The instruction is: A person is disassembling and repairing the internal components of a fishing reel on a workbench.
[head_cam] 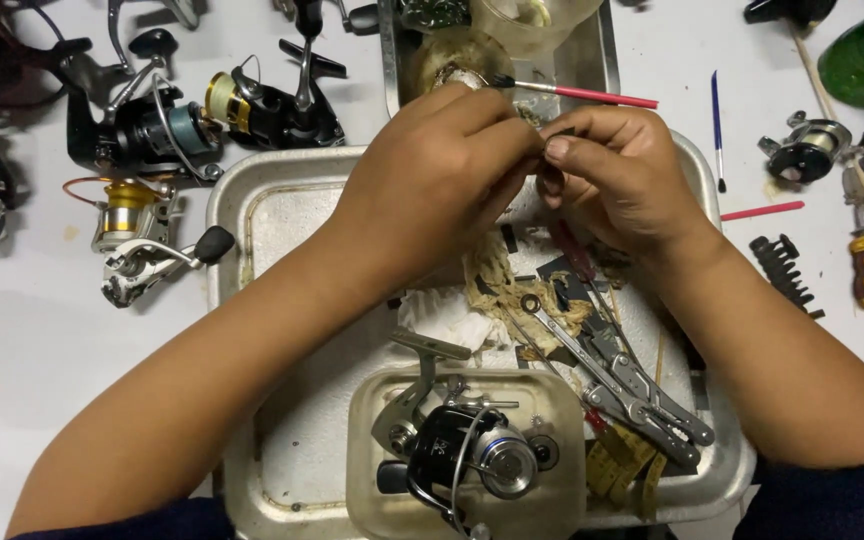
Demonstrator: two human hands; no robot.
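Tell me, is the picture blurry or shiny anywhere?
Head view: the light is bright and even, with soft shadows; the silver metal tray shows pale glare on its bare floor; the hands look slightly soft where their fingertips meet, so the small part between them cannot be made out; the black and silver fishing reel looks sharp.

1. Both forearms come in from the lower corners of the view and converge toward the upper middle.
2. The left hand (432, 175) is curled, back upward, fingers bunched toward its thumb.
3. The right hand (620, 170) mirrors it, thumb and forefinger pinched together.
4. The fingertips of the two hands meet; what they pinch is too small to tell.
5. Dark sleeves show at both upper arms.
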